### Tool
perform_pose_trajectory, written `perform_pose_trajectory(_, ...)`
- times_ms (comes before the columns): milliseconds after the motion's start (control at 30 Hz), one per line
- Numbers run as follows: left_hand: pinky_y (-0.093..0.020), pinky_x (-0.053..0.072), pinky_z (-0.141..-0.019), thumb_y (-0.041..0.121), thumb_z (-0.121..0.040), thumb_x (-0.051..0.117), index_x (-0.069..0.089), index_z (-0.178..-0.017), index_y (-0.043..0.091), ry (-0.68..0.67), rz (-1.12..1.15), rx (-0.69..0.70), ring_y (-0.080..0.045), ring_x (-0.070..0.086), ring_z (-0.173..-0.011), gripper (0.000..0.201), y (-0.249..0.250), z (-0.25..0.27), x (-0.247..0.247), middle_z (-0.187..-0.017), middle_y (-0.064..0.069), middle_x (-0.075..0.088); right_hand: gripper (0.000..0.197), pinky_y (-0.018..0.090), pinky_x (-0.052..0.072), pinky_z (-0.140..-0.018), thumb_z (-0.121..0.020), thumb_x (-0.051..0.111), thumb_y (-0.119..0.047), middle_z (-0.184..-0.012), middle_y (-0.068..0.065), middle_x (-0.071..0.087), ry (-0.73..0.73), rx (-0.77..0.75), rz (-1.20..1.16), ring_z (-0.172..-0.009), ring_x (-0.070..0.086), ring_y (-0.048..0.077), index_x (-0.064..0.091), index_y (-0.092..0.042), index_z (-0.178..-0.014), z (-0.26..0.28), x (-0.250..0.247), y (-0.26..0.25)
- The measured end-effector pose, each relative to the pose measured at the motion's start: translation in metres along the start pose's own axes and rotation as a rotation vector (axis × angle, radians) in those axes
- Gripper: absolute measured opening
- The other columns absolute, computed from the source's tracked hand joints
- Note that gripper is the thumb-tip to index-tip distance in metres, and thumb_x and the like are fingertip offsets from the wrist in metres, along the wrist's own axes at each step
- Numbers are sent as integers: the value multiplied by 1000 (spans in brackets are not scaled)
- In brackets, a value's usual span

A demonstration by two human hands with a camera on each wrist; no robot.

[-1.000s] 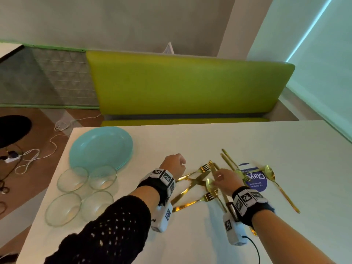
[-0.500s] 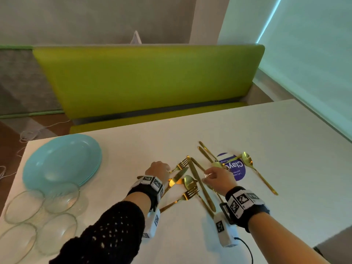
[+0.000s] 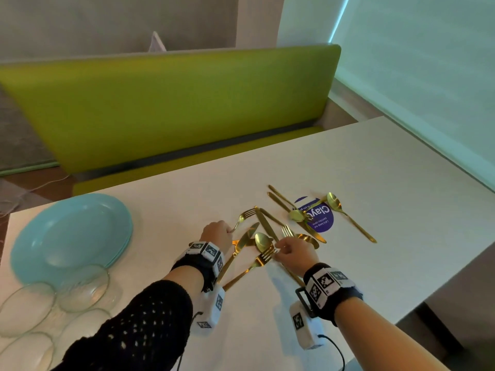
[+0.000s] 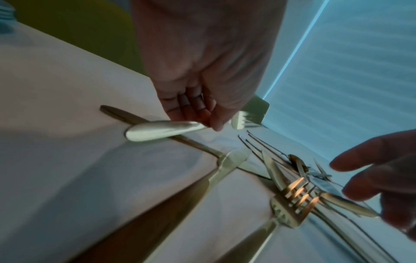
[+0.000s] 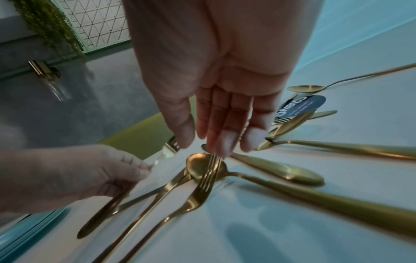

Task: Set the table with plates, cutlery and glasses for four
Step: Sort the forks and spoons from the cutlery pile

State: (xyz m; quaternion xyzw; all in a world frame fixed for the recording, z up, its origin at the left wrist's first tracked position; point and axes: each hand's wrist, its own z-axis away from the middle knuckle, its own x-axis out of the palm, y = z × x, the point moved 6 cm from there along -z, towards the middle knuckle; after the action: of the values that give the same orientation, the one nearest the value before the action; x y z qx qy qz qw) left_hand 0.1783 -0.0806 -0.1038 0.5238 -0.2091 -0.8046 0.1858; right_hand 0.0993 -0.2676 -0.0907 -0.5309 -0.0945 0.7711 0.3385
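Observation:
Gold cutlery (image 3: 270, 231) lies in a loose heap on the white table (image 3: 375, 167). My left hand (image 3: 227, 231) (image 4: 209, 122) pinches the handle of one fork (image 3: 245, 214) (image 4: 157, 132), whose tines point away from me. My right hand (image 3: 278, 250) (image 5: 216, 147) reaches in with straight fingers, its fingertips (image 5: 225, 147) on the tines of a second fork (image 3: 261, 259) (image 5: 202, 185) that lies across a spoon (image 3: 261, 241) (image 5: 198, 167). A stack of turquoise plates (image 3: 72, 236) and several glass bowls (image 3: 29, 306) sit at the left.
A round purple sticker (image 3: 320, 216) lies under the far cutlery, with a lone spoon (image 3: 348, 218) beyond it on the right. A green bench (image 3: 166, 108) runs along the table's far side. The table's right edge (image 3: 439, 287) is close to my right wrist.
My right hand has drawn back from the cutlery near the sticker to the near fork's tines. My left hand has stayed curled at the far fork's handle. The head view has swung right.

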Motion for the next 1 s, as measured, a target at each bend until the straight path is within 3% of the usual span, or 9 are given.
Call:
perform_pose_trajectory(133,-31,44,-86,9,-94,43,59,-112,2,110,216,-70,-30,57,-111,25,-3,10,-18,-117,-15,63,7,25,51,-84,-84,64,-30,-89,-7,60,-39,45,54,-90,58,11,62,-29,-90,5,19,-6)
perform_pose_trajectory(233,-35,47,-89,13,-94,42,53,-114,3,89,383,-142,-31,59,-108,25,-9,15,-20,-117,-15,62,8,19,48,-67,-87,59,-32,-88,-6,60,-67,78,116,-82,55,11,59,-25,-84,8,33,-14)
perform_pose_trajectory(300,-40,50,-92,15,-94,41,52,-111,4,71,469,-175,-32,61,-105,23,-14,18,-21,-115,-16,63,22,23,52,-72,-90,55,-38,-92,1,65,-114,125,145,-81,57,14,55,-21,-77,9,48,-19)
perform_pose_trajectory(367,-41,50,-93,16,-94,40,53,-111,3,64,504,-195,-32,61,-105,25,-17,23,-22,-115,-16,63,34,29,51,-84,-90,49,-48,-105,7,68,-162,186,195,-93,63,18,60,-16,-88,8,63,-20)
perform_pose_trajectory(467,-35,46,-85,18,-93,40,53,-113,3,64,505,-204,-31,60,-104,28,-23,27,-24,-113,-16,63,52,28,50,-82,-89,46,-54,-110,8,66,-142,268,201,-100,63,20,61,-8,-108,7,75,-19)
perform_pose_trajectory(667,-29,42,-79,27,-95,44,60,-109,7,38,504,-163,-23,56,-91,30,-26,31,-23,-111,-13,66,38,32,54,-89,-91,49,-41,-112,12,66,-117,315,123,-103,64,25,59,-6,-101,3,84,-19)
perform_pose_trajectory(867,-42,47,-95,28,-91,49,65,-97,11,15,525,-180,-34,62,-103,24,-25,34,-15,-104,-13,68,27,31,49,-91,-92,46,-28,-112,13,66,-173,315,109,-108,62,27,49,-11,-72,6,84,-15)
perform_pose_trajectory(933,-40,49,-88,26,-90,50,65,-94,12,16,539,-167,-33,64,-96,21,-23,34,-16,-102,-13,69,25,31,52,-86,-90,48,-28,-107,11,69,-196,332,85,-97,66,25,58,-7,-84,6,83,-14)
perform_pose_trajectory(1000,-32,49,-67,23,-91,49,63,-91,12,11,570,-150,-24,62,-75,18,-21,32,-16,-92,-12,67,25,28,52,-71,-90,50,-31,-90,4,69,-195,334,47,-77,64,19,62,-9,-87,7,76,-15)
